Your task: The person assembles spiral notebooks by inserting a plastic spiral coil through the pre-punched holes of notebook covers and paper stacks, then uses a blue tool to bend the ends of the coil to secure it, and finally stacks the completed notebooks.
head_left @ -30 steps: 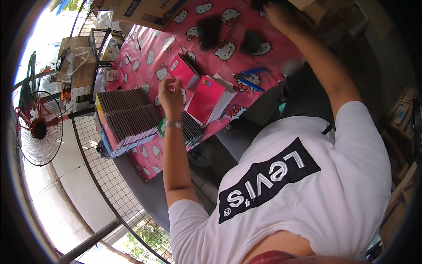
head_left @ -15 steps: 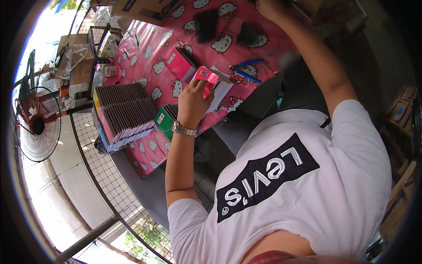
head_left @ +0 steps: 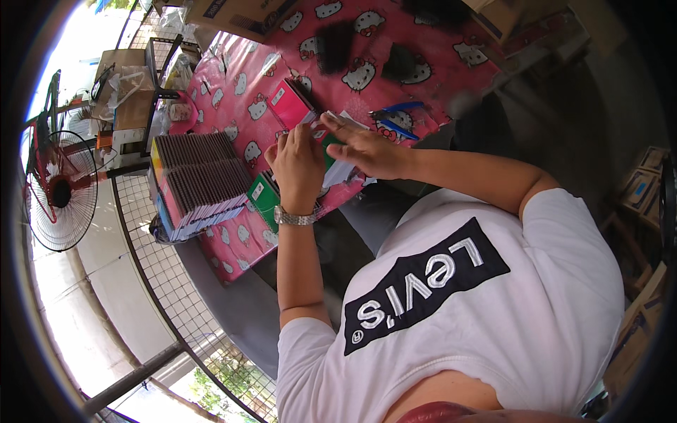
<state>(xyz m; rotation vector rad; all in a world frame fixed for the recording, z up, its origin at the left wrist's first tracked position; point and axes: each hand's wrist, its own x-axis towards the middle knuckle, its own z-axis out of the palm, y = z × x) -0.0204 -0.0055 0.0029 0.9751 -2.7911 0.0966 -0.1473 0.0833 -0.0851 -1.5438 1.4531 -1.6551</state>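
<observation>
In front of me, a small green notebook (head_left: pixel 328 149) with white pages shows between my two hands. My left hand (head_left: pixel 296 168), with a metal watch at the wrist, has its fingers bent over the notebook's left edge. My right hand (head_left: pixel 372 152) lies across its right side, fingers stretched out and thumb apart. Both hands hide most of the cover. Just beyond them is a pink spiral notebook (head_left: pixel 290 103). Another green spiral notebook (head_left: pixel 264 201) lies to the left of my left wrist, partly covered.
A large stack of spiral notebooks (head_left: pixel 201 183) stands at the left of the pink patterned tablecloth (head_left: pixel 233 84). Blue-handled pliers (head_left: pixel 398 120) lie right of my hands. Dark bundles (head_left: pixel 335 48) and a cardboard box (head_left: pixel 240 15) sit farther back. A fan (head_left: pixel 62 190) stands at far left.
My right hand has come back from the far right of the table to the notebook. The pink cover under my left hand no longer shows; green shows there now.
</observation>
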